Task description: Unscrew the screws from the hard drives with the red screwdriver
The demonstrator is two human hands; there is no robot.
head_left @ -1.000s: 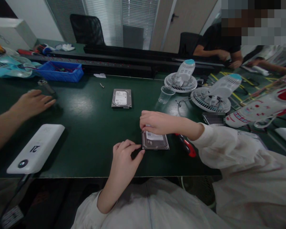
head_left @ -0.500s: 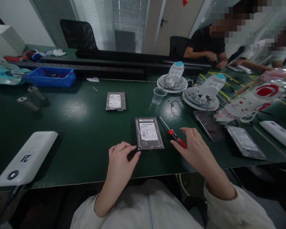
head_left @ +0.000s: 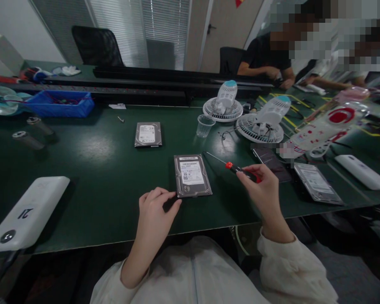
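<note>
A hard drive [head_left: 191, 175] lies label up on the green table [head_left: 107, 169] in front of me. My left hand [head_left: 156, 207] rests on the table at the drive's near left corner, fingers curled and pinched together. My right hand [head_left: 261, 185] is to the right of the drive, closed on the red and black handle of a screwdriver [head_left: 232, 167], lifted off the table with its thin shaft pointing left and away. A second hard drive [head_left: 148, 134] lies further back.
A white box marked 21 [head_left: 25, 213] sits near left. Two small white fans [head_left: 223, 105] [head_left: 266, 122], a plastic cup [head_left: 203, 125], a phone [head_left: 270, 158], another drive [head_left: 316, 183] and a blue bin [head_left: 61, 103] are around. Other people sit at the far right.
My right hand left the drive's top, reached to the right and picked the screwdriver up off the table. Another person's hand at the left is gone from view. My left hand stayed put.
</note>
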